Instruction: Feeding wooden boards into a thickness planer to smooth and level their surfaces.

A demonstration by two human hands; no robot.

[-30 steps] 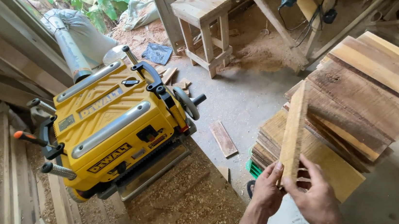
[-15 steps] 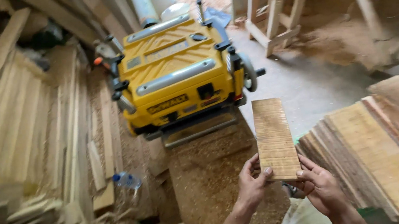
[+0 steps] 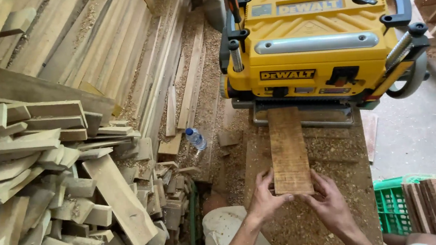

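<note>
head | board (image 3: 289, 150) flat on sawdusty surface (image 3: 338, 153), far end at planer (image 3: 316, 38) mouth at 12 o'clock | left hand (image 3: 266, 195) and right hand (image 3: 328, 202) fingers curled on near end | risk: skewed feed could jam, fingers close | earlier: board held farther from planer, now at its mouth

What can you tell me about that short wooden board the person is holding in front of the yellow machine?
The board is a short, flat rectangular plank of rough brown wood with fine cross marks on its face. It lies lengthwise on the sawdust-covered table, its far end at the mouth of the yellow planer. The left hand and right hand grip its near corners.
</note>
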